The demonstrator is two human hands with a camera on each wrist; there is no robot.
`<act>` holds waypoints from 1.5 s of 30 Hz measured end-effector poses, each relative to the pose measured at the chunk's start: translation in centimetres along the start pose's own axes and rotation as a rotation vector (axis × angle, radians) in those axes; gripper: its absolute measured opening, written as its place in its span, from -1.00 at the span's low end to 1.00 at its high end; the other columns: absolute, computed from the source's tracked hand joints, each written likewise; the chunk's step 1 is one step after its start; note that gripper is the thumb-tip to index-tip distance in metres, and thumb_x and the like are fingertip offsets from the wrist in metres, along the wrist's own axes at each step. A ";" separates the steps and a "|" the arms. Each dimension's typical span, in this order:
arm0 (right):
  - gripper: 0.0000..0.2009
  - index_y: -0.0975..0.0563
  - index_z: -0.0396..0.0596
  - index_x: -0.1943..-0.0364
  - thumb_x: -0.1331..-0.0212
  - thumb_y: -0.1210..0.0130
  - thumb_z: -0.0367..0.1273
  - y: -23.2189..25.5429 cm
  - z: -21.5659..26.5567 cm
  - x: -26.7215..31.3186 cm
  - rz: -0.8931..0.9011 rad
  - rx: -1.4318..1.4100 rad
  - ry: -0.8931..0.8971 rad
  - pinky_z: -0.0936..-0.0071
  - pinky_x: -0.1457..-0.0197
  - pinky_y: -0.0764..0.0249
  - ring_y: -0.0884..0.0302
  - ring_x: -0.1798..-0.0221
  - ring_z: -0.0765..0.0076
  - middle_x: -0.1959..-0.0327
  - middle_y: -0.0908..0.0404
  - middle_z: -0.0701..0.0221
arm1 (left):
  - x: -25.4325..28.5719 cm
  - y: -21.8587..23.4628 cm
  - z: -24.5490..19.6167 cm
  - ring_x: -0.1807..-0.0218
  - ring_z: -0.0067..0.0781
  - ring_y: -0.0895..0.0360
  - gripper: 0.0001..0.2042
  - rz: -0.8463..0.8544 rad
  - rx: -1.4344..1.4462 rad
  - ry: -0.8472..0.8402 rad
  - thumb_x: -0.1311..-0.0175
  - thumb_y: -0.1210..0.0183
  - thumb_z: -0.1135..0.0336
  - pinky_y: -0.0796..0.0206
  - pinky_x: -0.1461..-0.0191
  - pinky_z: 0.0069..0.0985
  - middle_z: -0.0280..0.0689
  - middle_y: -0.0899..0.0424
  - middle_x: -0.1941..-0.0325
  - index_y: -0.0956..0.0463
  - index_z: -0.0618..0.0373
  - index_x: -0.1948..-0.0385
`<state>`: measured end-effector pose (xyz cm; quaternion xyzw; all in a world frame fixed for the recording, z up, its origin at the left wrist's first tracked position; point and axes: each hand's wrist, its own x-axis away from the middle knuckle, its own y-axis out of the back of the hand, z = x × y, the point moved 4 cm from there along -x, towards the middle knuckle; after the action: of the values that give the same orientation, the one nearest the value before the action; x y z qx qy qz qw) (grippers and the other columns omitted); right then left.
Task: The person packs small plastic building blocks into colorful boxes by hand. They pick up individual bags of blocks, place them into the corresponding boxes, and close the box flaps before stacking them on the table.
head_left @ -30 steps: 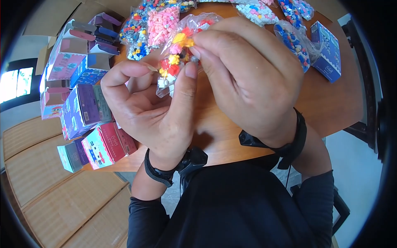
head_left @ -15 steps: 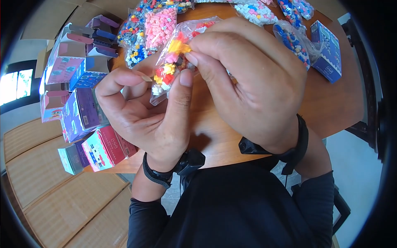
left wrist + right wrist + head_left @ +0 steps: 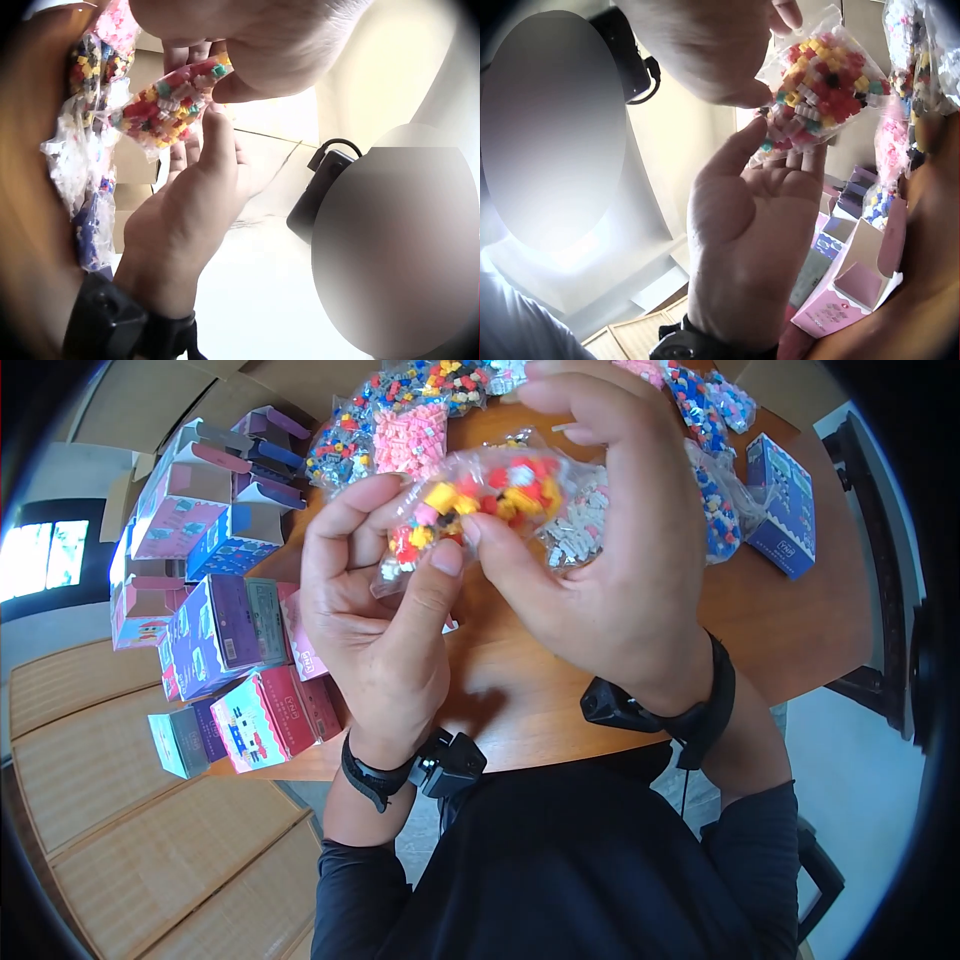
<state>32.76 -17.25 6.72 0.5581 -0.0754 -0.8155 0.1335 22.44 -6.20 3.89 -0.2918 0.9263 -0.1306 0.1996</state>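
A clear plastic bag point(image 3: 510, 490) of small red, yellow, pink and white building bricks is held up over the table. My left hand point(image 3: 375, 630) pinches its lower left end, with the thumb in front and the fingers behind. My right hand point(image 3: 630, 550) is at the other side, its thumb tip at the bag's lower edge and its fingers raised away from the bag. In the right wrist view the bag point(image 3: 829, 82) faces the camera, with several green bricks also showing. The left wrist view shows the bag point(image 3: 172, 105) between both hands.
Several more brick bags lie along the table's far side, among them a pink one point(image 3: 410, 440) and a white-grey one point(image 3: 580, 525). Open cardboard boxes point(image 3: 175, 510) crowd the left edge, with a red box point(image 3: 275, 715) nearest. A blue box point(image 3: 785, 505) stands at right.
My right fingers have let go of the bag's upper part and lifted away, leaving the thumb against it. The bag now lies spread wider to the right; the left hand keeps its pinch.
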 end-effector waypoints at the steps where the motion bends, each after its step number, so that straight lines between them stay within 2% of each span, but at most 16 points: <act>1: -0.59 -0.48 -0.20 0.11 0.15 -0.29 -0.55 -0.3 -0.1 0.7 0.046 -0.033 -0.095 0.48 0.19 -0.50 -0.61 0.31 0.30 0.36 -0.60 0.28 | 0.0 0.1 0.1 0.00 -0.50 -0.52 -0.58 0.035 0.024 0.031 -0.17 -0.13 0.63 -0.40 0.00 -0.64 -0.14 -0.55 -0.01 -0.27 0.34 -0.09; 4: -0.67 -0.48 -0.22 0.13 0.06 -0.23 -0.55 -0.2 0.2 0.9 0.247 -0.100 -0.296 0.47 0.13 -0.52 -0.64 0.24 0.30 0.33 -0.62 0.25 | -0.1 -0.3 0.4 -0.01 -0.49 -0.51 -0.60 0.037 0.069 0.177 -0.20 -0.12 0.60 -0.37 -0.07 -0.59 -0.16 -0.54 -0.03 -0.31 0.35 -0.09; 8: -0.73 -0.50 -0.24 0.15 0.00 -0.17 -0.59 -0.6 -0.6 1.1 0.408 -0.155 -0.367 0.52 0.12 -0.51 -0.63 0.24 0.37 0.30 -0.62 0.26 | -0.7 0.8 0.6 0.20 -0.66 -0.51 -0.77 0.035 -0.061 0.385 -0.28 -0.12 0.46 -0.33 0.15 -0.70 -0.29 -0.62 0.21 -0.48 0.34 0.06; 9: -0.74 -0.50 -0.25 0.15 -0.02 -0.15 -0.60 -0.7 -0.7 1.2 0.447 -0.165 -0.376 0.53 0.11 -0.51 -0.63 0.23 0.40 0.29 -0.63 0.27 | -0.8 0.6 0.6 0.33 -0.73 -0.49 -0.82 0.013 -0.093 0.380 -0.29 -0.13 0.42 -0.27 0.31 -0.76 -0.36 -0.62 0.33 -0.53 0.32 0.16; 13: -0.79 -0.50 -0.26 0.11 -0.17 -0.09 -0.54 -1.5 -2.3 2.3 0.652 -0.596 -0.779 0.63 0.06 -0.48 -0.55 0.17 0.62 0.21 -0.60 0.41 | -1.1 1.0 0.1 0.38 -0.70 -0.51 -0.82 0.041 -0.194 0.484 -0.27 -0.11 0.48 -0.29 0.39 -0.76 -0.30 -0.63 0.36 -0.45 0.33 0.14; 16: -0.83 -0.54 -0.27 0.20 -0.19 -0.09 -0.45 -2.3 -3.1 3.3 0.539 -0.879 -0.956 0.59 0.29 -0.47 -0.57 0.32 0.57 0.38 -0.64 0.35 | -1.4 0.8 -0.3 0.39 -0.68 -0.52 -0.80 0.004 -0.150 0.461 -0.24 -0.08 0.55 -0.30 0.40 -0.76 -0.25 -0.64 0.38 -0.38 0.33 0.12; 21: -0.76 -0.54 -0.23 0.21 -0.31 0.00 -0.30 -2.6 -2.7 4.0 0.815 -0.910 -1.149 0.74 0.53 -0.28 -0.36 0.58 0.75 0.50 -0.52 0.51 | -1.8 1.9 -0.6 0.39 -0.66 -0.53 -0.78 0.027 -0.262 0.430 -0.20 -0.05 0.60 -0.31 0.35 -0.74 -0.23 -0.64 0.41 -0.35 0.33 0.12; 24: -0.76 -0.54 -0.21 0.21 -0.31 0.00 -0.29 -3.3 -3.1 4.7 0.733 -0.943 -1.062 0.73 0.53 -0.25 -0.33 0.58 0.77 0.53 -0.50 0.52 | -1.8 1.9 -1.0 0.39 -0.67 -0.52 -0.78 -0.014 -0.290 0.389 -0.19 -0.05 0.60 -0.29 0.35 -0.74 -0.23 -0.64 0.42 -0.35 0.33 0.12; 25: -0.75 -0.54 -0.24 0.27 -0.30 -0.01 -0.29 -2.9 -2.6 4.1 0.748 -0.949 -1.171 0.67 0.53 -0.23 -0.32 0.56 0.75 0.56 -0.48 0.54 | -1.8 1.9 -1.0 0.41 -0.66 -0.53 -0.79 -0.019 -0.294 0.373 -0.19 -0.05 0.61 -0.32 0.35 -0.71 -0.23 -0.64 0.40 -0.35 0.32 0.13; 28: -0.76 -0.55 -0.23 0.20 -0.32 -0.01 -0.30 -3.1 -3.2 4.0 0.702 -0.848 -0.981 0.70 0.36 -0.38 -0.46 0.40 0.76 0.42 -0.58 0.56 | -1.7 1.8 -0.7 0.41 -0.62 -0.55 -0.76 -0.004 -0.259 0.428 -0.20 -0.04 0.60 -0.38 0.29 -0.69 -0.22 -0.64 0.33 -0.34 0.34 0.09; 29: -0.75 -0.57 -0.28 0.30 -0.31 -0.01 -0.31 -2.8 -3.5 3.6 0.630 -0.707 -0.864 0.66 0.31 -0.41 -0.49 0.38 0.72 0.43 -0.61 0.51 | -1.7 1.7 -0.6 0.38 -0.60 -0.56 -0.75 0.026 -0.210 0.498 -0.20 -0.04 0.59 -0.40 0.26 -0.68 -0.21 -0.64 0.30 -0.35 0.35 0.08; 33: -0.74 -0.56 -0.31 0.32 -0.31 0.00 -0.34 -2.2 -3.8 2.7 0.653 -0.548 -0.816 0.66 0.25 -0.42 -0.51 0.33 0.69 0.41 -0.63 0.43 | -1.3 1.3 0.2 0.26 -0.54 -0.59 -0.73 0.135 -0.077 0.657 -0.21 -0.03 0.56 -0.42 0.14 -0.63 -0.19 -0.63 0.22 -0.39 0.38 0.05; 36: -0.71 -0.51 -0.31 0.48 -0.24 -0.04 -0.31 -2.8 -4.1 3.2 0.487 -0.644 -0.747 0.47 0.54 -0.19 -0.31 0.64 0.55 0.72 -0.40 0.33 | -1.2 1.1 0.5 0.20 -0.53 -0.58 -0.76 0.143 -0.011 0.668 -0.21 -0.05 0.52 -0.41 0.09 -0.59 -0.20 -0.63 0.21 -0.45 0.37 0.09; 40: -0.73 -0.50 -0.29 0.49 -0.22 -0.07 -0.31 -3.1 -4.6 3.5 0.386 -0.677 -0.781 0.49 0.52 -0.20 -0.29 0.62 0.57 0.68 -0.41 0.36 | -1.2 1.7 0.8 0.22 -0.53 -0.58 -0.80 0.093 0.025 0.670 -0.22 -0.05 0.51 -0.40 0.09 -0.59 -0.21 -0.64 0.22 -0.49 0.36 0.14; 43: -0.72 -0.48 -0.28 0.53 -0.21 -0.08 -0.31 -3.0 -4.2 3.4 0.556 -0.671 -0.805 0.47 0.51 -0.21 -0.26 0.62 0.56 0.68 -0.39 0.37 | -1.2 2.0 1.0 0.22 -0.54 -0.58 -0.82 0.075 0.005 0.690 -0.24 -0.05 0.50 -0.39 0.08 -0.60 -0.22 -0.64 0.23 -0.51 0.37 0.18; 45: -0.71 -0.47 -0.29 0.54 -0.20 -0.08 -0.31 -3.1 -4.4 3.6 0.552 -0.674 -0.782 0.46 0.51 -0.20 -0.25 0.62 0.57 0.69 -0.38 0.37 | -1.0 2.2 1.2 0.23 -0.55 -0.58 -0.82 0.099 0.001 0.712 -0.25 -0.06 0.49 -0.39 0.09 -0.61 -0.23 -0.64 0.23 -0.51 0.37 0.19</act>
<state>35.23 -15.28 1.10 0.1023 0.0021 -0.8748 0.4735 22.70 -4.01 2.34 -0.1825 0.9507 -0.2148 -0.1295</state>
